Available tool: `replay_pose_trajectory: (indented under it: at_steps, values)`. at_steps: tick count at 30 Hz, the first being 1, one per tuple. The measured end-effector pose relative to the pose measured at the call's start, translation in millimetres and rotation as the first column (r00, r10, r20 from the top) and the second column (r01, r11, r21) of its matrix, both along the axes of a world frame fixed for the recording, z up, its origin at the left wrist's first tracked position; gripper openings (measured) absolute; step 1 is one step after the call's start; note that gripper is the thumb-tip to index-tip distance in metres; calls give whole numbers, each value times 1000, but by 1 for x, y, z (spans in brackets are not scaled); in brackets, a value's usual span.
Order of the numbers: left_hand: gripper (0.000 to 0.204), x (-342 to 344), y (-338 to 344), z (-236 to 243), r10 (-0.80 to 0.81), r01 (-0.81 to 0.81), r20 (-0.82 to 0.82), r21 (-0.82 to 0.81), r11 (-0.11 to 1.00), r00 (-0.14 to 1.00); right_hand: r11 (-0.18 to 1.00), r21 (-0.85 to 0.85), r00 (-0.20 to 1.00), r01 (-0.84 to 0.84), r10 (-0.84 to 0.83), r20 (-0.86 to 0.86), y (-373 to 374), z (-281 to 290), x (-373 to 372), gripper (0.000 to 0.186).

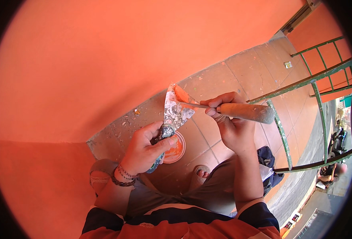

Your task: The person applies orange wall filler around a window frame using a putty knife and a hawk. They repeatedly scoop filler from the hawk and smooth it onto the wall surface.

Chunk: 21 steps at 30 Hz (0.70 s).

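My left hand [147,148] is closed round the grip of a wide putty knife [175,114], whose paint-crusted blade points up and carries orange paste along its right side. My right hand [231,128] holds a narrower tool with a wooden handle [246,112]; its thin metal blade lies across the wide blade, on or just over the paste. Below the putty knife, on the tiled floor, is a round white lid or shallow tub [173,154] with orange paste in it, partly hidden by my left hand.
An orange wall [84,67] meets the paint-spattered tiles [239,75] ahead and left. A green metal ladder [319,115] lies at the right, with dark cloth [266,159] beside it. My sandalled foot [199,175] is below my hands. A parked motorbike [336,144] shows beyond.
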State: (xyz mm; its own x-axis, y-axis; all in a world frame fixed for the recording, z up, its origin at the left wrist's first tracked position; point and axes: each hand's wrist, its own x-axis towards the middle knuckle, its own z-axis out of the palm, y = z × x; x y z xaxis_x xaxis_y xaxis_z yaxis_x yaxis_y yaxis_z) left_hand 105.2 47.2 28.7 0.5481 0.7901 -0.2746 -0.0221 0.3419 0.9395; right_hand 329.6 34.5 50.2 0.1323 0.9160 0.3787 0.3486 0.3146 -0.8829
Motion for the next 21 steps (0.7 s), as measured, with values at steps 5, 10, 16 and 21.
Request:
replay_pose_trajectory:
  at_steps: [5,10,16,21]
  values:
    - [36,-2,0,-1,-10,10,-2,-52,999,1000,992,-116,996,-55,62,60,-8,5,2,14]
    - [32,1,-3,-3,52,-52,-10,-45,998,999,991,-64,976,-116,102,-193,-12,8,12,16]
    - [28,5,-10,-10,106,-105,-79,23,994,991,999,-34,782,30,-44,-622,-11,9,50,10]
    - [28,11,-13,-1,132,-127,-72,70,989,989,989,-151,491,-3,-130,-861,-4,11,61,14]
